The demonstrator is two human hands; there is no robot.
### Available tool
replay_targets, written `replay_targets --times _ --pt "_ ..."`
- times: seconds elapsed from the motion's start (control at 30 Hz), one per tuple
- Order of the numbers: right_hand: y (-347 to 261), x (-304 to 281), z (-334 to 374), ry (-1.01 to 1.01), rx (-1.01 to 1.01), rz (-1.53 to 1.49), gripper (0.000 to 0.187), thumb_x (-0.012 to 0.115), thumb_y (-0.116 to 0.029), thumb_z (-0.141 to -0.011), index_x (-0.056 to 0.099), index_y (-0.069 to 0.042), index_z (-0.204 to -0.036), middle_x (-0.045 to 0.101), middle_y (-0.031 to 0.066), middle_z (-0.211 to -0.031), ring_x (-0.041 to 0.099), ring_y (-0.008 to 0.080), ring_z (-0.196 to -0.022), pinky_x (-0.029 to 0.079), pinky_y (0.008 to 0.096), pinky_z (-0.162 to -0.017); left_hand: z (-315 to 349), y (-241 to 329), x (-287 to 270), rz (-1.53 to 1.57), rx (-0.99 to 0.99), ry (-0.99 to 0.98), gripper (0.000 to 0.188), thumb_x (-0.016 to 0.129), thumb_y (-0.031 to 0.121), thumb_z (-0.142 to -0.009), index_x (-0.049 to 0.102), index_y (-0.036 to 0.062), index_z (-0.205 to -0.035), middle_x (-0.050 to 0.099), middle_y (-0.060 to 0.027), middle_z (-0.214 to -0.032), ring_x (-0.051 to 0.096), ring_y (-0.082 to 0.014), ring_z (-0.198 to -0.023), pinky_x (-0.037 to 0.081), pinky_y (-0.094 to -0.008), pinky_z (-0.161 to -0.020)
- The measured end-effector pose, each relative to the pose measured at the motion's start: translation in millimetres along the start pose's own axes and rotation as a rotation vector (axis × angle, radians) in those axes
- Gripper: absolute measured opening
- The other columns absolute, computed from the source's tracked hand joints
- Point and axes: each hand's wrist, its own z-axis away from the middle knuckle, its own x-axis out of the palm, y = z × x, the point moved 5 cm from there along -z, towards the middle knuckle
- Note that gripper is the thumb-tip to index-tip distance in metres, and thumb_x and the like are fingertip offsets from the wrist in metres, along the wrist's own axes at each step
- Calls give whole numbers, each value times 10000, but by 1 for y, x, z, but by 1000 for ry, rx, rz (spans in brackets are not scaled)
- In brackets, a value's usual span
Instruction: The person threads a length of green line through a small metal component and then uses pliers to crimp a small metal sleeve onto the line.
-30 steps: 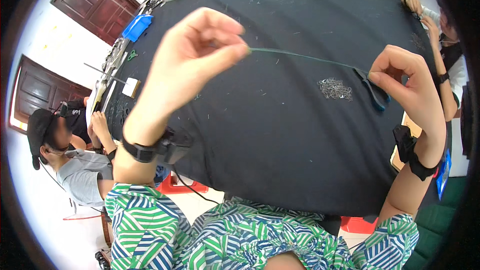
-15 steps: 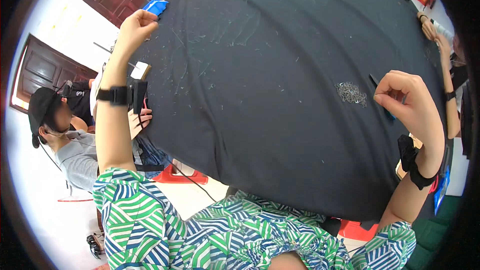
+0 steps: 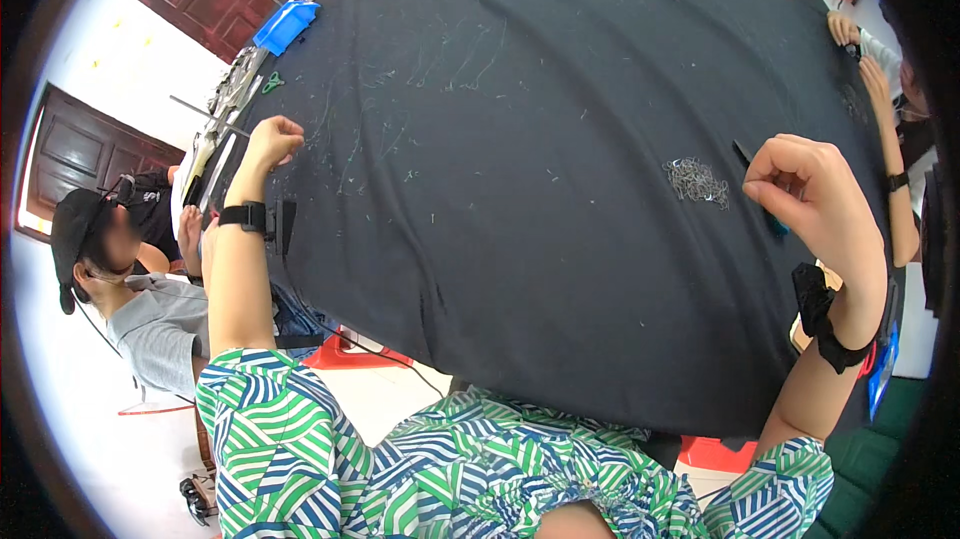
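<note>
My left hand [image 3: 275,142] hovers over the left side of the black cloth, thumb and fingers pinched together. Whatever sits in that pinch is too small to make out. On the right, my right hand [image 3: 818,189] is raised with thumb and forefinger pressed together; what they hold, if anything, does not show. Just left of it lies a loose pile of small, bent metal wire pieces [image 3: 697,184]. A slim tool with a dark pointed end [image 3: 741,151] lies partly under my right hand. Fine greenish threads [image 3: 465,79] are strewn over the cloth beyond my left hand.
The black cloth [image 3: 520,269] covers a big table. A blue tray [image 3: 286,29] and green-handled scissors [image 3: 272,83] lie at the far left. A co-worker in a cap [image 3: 150,309] sits left; another person's hands [image 3: 862,59] are at the right edge. Red stools [image 3: 365,351] stand below.
My left hand has moved toward me and lower, uncovering the blue tray and scissors. My right hand stays nearly in place. The left co-worker's hand has drawn back from the table edge.
</note>
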Motion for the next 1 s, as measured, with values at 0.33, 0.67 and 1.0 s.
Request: replay_targets --times 0.33,0.67,1.0 --pt "7 2 4 -36 60 13 106 668 -20 -805 580 35 -782 562 75 -636 525 118 -556 385 275 -522 26 -11 -7 -18 -127 -16 153 587 79 -849 718 5 -879 686 -81 -689 669 -150 -591 553 -279 -522" --pt "89 -45 16 134 247 208 95 596 -71 -856 598 22 -872 568 49 -657 555 114 -603 454 271 -569 133 168 34 -23 420 -281 231 623 169 -918 656 -39 -1014 655 -53 -749 589 -98 -673 465 -261 -587" --pt "193 -48 24 298 459 488 157 654 -138 -754 679 -18 -852 687 157 -820 680 280 -792 519 382 -717 269 312 142 83 1084 -932 233 682 194 -879 673 14 -1027 720 -130 -824 703 -239 -732 532 -334 -651"
